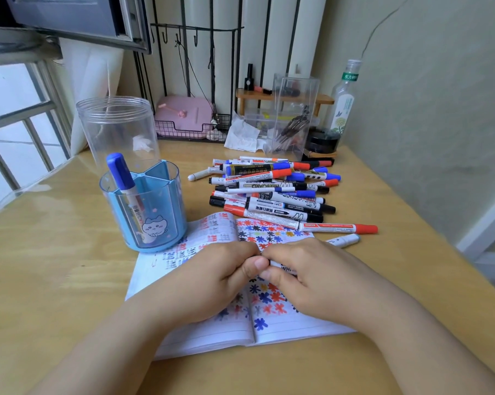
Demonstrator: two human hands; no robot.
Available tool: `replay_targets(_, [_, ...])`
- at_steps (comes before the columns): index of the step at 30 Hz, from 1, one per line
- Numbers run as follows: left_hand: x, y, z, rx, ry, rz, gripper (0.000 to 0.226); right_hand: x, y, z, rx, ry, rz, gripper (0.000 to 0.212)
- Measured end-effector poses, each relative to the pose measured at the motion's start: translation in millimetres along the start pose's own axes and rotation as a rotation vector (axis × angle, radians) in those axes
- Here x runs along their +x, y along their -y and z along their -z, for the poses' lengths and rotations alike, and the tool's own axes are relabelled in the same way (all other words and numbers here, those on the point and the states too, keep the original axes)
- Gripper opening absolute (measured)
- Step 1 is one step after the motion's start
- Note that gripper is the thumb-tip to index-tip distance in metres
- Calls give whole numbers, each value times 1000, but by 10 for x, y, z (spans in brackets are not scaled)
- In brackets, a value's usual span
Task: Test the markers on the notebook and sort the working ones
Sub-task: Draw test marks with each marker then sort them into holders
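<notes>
Markers are the business here, and one of them, a whiteboard marker (283, 267), sits nearest, held between both hands above the open notebook (297, 326): the left hand (212, 280) has its fingers curled round one end, which is hidden, and the right hand (311, 277) has its fingers (272, 276) wrapped round the white barrel, thumbs almost touching. Whether the cap is coming off or going on cannot be told; either way this looks like one test in hand. The notebook lies flat on the table (55, 280), its right page thick with red, blue and black star scribbles, its left page with blocks of red and blue marks, so a good many tests seem to be done. Just behind the notebook's left page stands a blue pen holder (152, 223) with a cat picture, holding one blue-capped marker (122, 175) upright in a compartment; that looks like the sorted lot, and it is small. A white marker (344, 240) lies alone beside the right page. Farther back, touching the notebook's far edge, is a large pile of markers (272, 192) with red, blue and black caps, seemingly still waiting. Behind the holder stands a clear jar (118, 129). By my reckoning most of the sorting remains.
</notes>
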State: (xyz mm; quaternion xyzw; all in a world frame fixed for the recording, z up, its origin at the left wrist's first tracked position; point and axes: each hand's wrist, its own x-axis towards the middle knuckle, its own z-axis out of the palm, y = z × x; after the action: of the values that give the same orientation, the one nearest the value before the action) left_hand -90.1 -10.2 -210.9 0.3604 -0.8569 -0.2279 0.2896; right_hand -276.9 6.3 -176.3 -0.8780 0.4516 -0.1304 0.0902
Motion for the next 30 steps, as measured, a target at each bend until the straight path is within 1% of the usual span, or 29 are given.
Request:
replay_targets(2, [6, -10, 23, 10, -21, 5, 40, 26, 11, -18, -39, -35, 7, 30])
replay_targets(5, [16, -54, 89, 11, -56, 55, 27, 80, 20, -68, -219, -204, 75, 38])
replay_targets(7, [18, -75, 131, 23, -28, 114, 24, 100, 46, -90, -344, -255, 98, 29])
replay_targets(8, [21, -81, 145, 28, 6, 151, 22, 109, 43, -109, -413, -252, 116, 18])
replay_targets(9, [20, -86, 158, 25, 47, 188, 19, 119, 42, -126, -472, -247, 133, 15])
replay_targets(11, [61, -104, 186, 28, 139, 237, 19, 116, 60, -153, -552, -168, 132, 38])
replay_targets(13, [112, -163, 222, 91, 223, 244, 26, 103, 77, -107, -590, -179, 152, 43])
replay_targets(15, [128, -231, 282, 130, 247, 208, 23, 59, 107, 2, -546, -202, 183, 38])
replay_targets(16, [114, -257, 315, 137, 243, 172, 23, 26, 164, 82, -511, -189, 187, 31])
replay_targets(17, [87, -284, 348, 140, 241, 131, 28, -13, 213, 141, -492, -168, 201, 22])
replay_targets(18, [49, -314, 372, 143, 245, 86, 35, -33, 279, 208, -502, -115, 202, 18])
replay_targets(19, [3, -340, 385, 142, 251, 49, 39, -40, 316, 257, -484, -62, 192, 21])
replay_targets(20, [-41, -369, 391, 135, 251, 28, 37, -58, 341, 289, -390, 16, 143, 23])
replay_targets(22, [-114, -403, 385, 133, 236, 13, 25, -68, 380, 337, -262, 148, 71, 25])
replay_targets(23, [-147, -411, 373, 132, 222, 7, 25, -82, 390, 364, -207, 187, 51, 29])
replay_targets(26, [-209, -403, 300, 157, 204, -16, 39, -92, 392, 332, -98, 255, 30, 31])
replay_targets(27, [-229, -391, 279, 173, 202, -31, 40, -106, 394, 315, -61, 268, 38, 30])
replay_targets(28, [-260, -372, 291, 184, 196, -43, 36, -131, 375, 313, -14, 272, 42, 29])
replay_targets(30, [-359, -293, 437, 211, 145, -17, 25, -211, 250, 383, 157, 245, -44, 35])
